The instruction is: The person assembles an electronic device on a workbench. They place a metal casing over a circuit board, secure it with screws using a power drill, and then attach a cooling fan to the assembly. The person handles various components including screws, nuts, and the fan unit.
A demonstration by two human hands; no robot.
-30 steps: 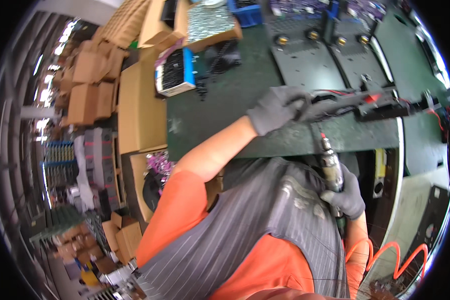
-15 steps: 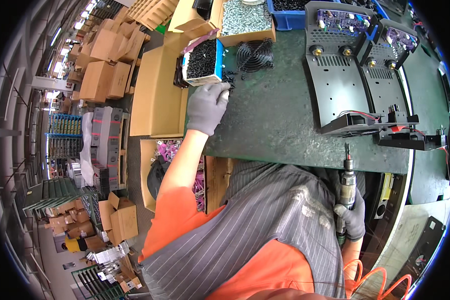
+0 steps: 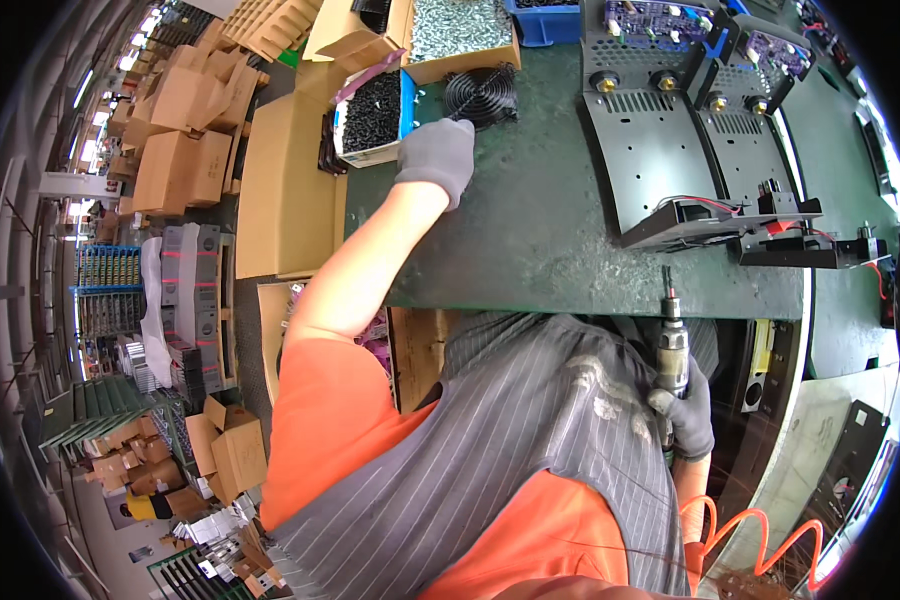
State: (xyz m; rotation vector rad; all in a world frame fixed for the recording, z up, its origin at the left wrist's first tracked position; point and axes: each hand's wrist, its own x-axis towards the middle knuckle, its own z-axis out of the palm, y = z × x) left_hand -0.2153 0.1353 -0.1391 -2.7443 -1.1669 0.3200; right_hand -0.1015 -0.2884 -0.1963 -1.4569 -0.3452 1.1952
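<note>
My left hand [image 3: 437,160], in a grey glove, reaches across the green bench [image 3: 530,240]. Its fingers are curled on the near rim of a round black fan grille [image 3: 482,93]. Just left of that hand stands a blue-sided box of small black screws [image 3: 372,112]. My right hand [image 3: 686,420], also gloved, is down by my hip below the bench edge. It grips a pneumatic screwdriver [image 3: 672,345] upright, bit pointing up. A black fan unit with red wires [image 3: 715,218] lies on the bench above the screwdriver.
Two black metal chassis panels [image 3: 655,150] [image 3: 748,150] lie at the back right, with purple circuit boards [image 3: 650,15] behind them. A carton of silver screws [image 3: 460,30] and a blue bin [image 3: 545,15] stand at the back. Cardboard boxes [image 3: 185,150] are stacked left. An orange coiled hose [image 3: 745,525] hangs lower right.
My left hand left the fan unit on the right, swung left past the screw box and now rests at the fan grille. My right hand keeps holding the screwdriver low.
</note>
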